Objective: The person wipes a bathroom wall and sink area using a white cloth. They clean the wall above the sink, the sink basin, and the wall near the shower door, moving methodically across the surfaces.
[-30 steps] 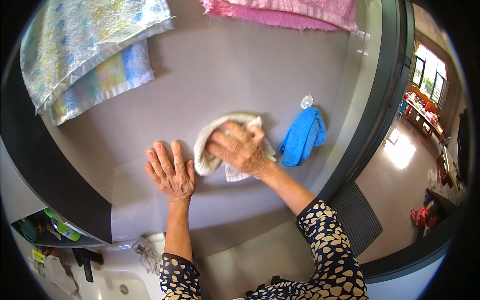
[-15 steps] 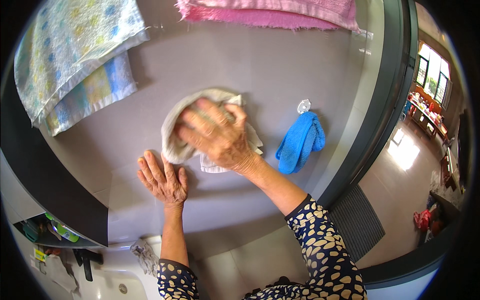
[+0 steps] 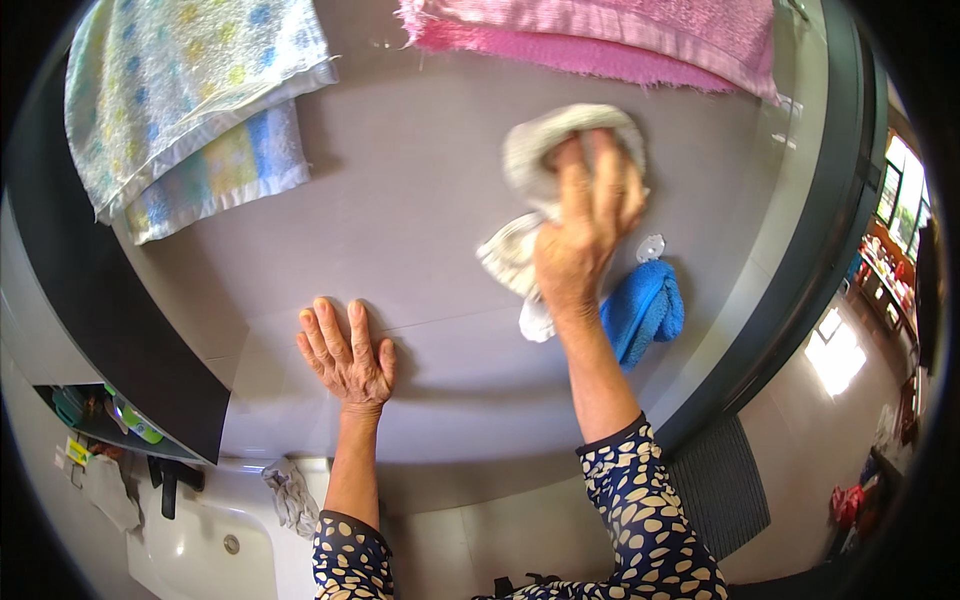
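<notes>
Head | cream cloth [image 3: 526,160] on wall [image 3: 430,200], 1 o'clock of centre | your right hand [image 3: 583,235] half-curled, holding it | your left hand [image 3: 348,358] spread flat, empty, 8 o'clock | likely light, limp; grip bunched middle

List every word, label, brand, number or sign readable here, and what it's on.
None readable.
Green container on the shelf: any print too small to read.
Small yellow item, lower left: too small to read.
Pale cloth under the right hand: no lettering visible, partly blurred.
Blue cloth, pink towel: no lettering visible.
</notes>
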A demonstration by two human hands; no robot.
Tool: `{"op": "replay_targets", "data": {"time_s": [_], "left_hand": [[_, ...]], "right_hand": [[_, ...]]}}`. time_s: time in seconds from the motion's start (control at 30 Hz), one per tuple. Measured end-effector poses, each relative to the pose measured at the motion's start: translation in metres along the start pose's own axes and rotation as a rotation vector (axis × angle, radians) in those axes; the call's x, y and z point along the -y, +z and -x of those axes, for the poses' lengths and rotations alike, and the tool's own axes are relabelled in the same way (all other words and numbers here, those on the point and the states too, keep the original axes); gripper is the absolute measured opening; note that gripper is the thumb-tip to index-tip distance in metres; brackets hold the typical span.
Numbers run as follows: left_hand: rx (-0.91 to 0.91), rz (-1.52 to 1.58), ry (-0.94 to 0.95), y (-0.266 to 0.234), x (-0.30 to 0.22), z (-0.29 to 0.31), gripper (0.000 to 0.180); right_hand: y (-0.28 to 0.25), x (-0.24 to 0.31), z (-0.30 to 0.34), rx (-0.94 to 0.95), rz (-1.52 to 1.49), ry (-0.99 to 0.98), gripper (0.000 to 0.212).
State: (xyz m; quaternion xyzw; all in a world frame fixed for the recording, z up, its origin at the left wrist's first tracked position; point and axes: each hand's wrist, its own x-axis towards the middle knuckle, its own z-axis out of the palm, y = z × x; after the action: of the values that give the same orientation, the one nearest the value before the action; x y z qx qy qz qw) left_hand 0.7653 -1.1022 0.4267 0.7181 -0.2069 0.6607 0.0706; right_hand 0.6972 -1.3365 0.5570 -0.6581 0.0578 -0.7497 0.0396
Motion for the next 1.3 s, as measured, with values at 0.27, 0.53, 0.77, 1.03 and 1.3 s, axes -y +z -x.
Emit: {"op": "replay_targets", "data": {"time_s": [0.27,0.53,0.77,1.03,1.3], "left_hand": [[-0.025,0.092,-0.035,0.007,-0.005,0.001,0.05],[-0.012,0.011,0.013,0.001,-0.001,-0.006,0.054],[-0.042,0.057,0.013,0.005,-0.004,-0.006,0.054],[-0.058,0.031,0.04,0.001,-0.004,-0.012,0.055],[-0.082,0.021,0.066,0.002,-0.008,-0.016,0.056]], "right_hand": [[0.018,0.069,0.039,0.135,-0.352,-0.488,0.029],[0.003,-0.025,-0.016,0.016,-0.087,-0.281,0.037],[-0.005,-0.107,-0.044,-0.073,-0.006,-0.065,0.054],[-0.012,-0.18,-0.066,-0.124,0.025,0.087,0.055],[-0.024,-0.257,-0.045,-0.159,0.087,0.299,0.054]]}}
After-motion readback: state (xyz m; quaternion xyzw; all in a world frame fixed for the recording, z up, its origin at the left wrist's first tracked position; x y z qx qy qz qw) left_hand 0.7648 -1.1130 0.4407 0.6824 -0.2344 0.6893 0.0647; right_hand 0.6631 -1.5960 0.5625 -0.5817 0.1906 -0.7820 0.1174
